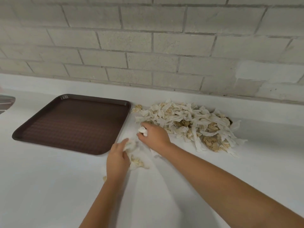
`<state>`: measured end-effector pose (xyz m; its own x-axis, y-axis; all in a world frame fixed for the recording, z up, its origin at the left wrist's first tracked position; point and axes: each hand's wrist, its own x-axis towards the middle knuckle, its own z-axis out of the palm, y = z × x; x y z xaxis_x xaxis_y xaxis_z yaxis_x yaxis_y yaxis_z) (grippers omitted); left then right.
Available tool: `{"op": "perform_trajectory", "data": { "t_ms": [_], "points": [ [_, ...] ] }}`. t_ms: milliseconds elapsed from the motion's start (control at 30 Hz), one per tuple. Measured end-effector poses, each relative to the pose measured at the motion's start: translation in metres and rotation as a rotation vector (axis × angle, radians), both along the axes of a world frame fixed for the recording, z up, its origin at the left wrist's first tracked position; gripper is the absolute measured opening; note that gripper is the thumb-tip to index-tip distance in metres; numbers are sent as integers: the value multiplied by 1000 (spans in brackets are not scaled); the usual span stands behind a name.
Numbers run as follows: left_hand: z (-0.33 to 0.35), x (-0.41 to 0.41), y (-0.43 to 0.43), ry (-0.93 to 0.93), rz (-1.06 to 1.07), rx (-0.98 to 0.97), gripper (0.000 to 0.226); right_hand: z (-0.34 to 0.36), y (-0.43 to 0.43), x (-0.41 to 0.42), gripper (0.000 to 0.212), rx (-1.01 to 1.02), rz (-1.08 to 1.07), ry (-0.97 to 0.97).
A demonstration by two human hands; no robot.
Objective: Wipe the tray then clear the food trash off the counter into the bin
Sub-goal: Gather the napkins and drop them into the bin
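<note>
A dark brown tray [72,124] lies flat on the white counter at the left, with nothing on it. To its right spreads a pile of food trash [189,122]: torn white paper strips and crumpled tan scraps. My right hand [154,134] rests at the pile's near left edge, fingers closed around a small white wad. My left hand [117,159] sits just below it, beside the tray's near right corner, gripping a bunch of white and tan scraps [136,160] that spill out to the right of the hand. No bin is in view.
The white counter [49,186] runs back to a pale brick wall [148,46]. A small tan crumb [104,178] lies by my left wrist. A dark object [5,102] is cut off at the left edge.
</note>
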<state>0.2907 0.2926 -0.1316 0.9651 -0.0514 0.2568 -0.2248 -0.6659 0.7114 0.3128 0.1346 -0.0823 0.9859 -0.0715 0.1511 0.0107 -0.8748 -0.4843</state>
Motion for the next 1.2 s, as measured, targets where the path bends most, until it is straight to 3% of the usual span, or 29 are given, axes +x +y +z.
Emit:
{"op": "perform_trajectory", "data": {
  "t_ms": [67, 167, 300, 433, 567, 700, 800, 933, 1100, 1200],
  "points": [
    [-10, 0, -2, -31, -41, 171, 44, 0, 6, 15, 58, -120, 39, 148],
    [-5, -1, -3, -36, -25, 198, 30, -8, 12, 24, 48, -290, 91, 266],
    [-5, -6, -4, -180, -95, 229, 47, -19, 8, 15, 37, -270, 73, 171],
    [-8, -12, -6, -146, -123, 516, 73, -24, -10, -8, 33, -176, 72, 128],
    [-11, -13, -7, -200, -141, 450, 50, -14, -29, -38, 16, 150, -19, -26],
    [-12, -16, -7, -221, -197, 482, 27, 15, -45, -68, 29, 613, -165, -164],
    [-10, -20, -8, -219, -217, 498, 20, 32, -59, -94, 28, 845, -227, -136],
    [-7, -36, -17, -208, -220, 362, 42, 35, -75, -130, 31, 980, -291, -95],
    [10, -70, -43, 101, -182, 97, 36, 34, -96, -180, 28, 1114, -475, -108],
    [24, -95, -64, 297, -281, -99, 39, 36, -113, -219, 35, 1169, -488, -139]
  ]
}}
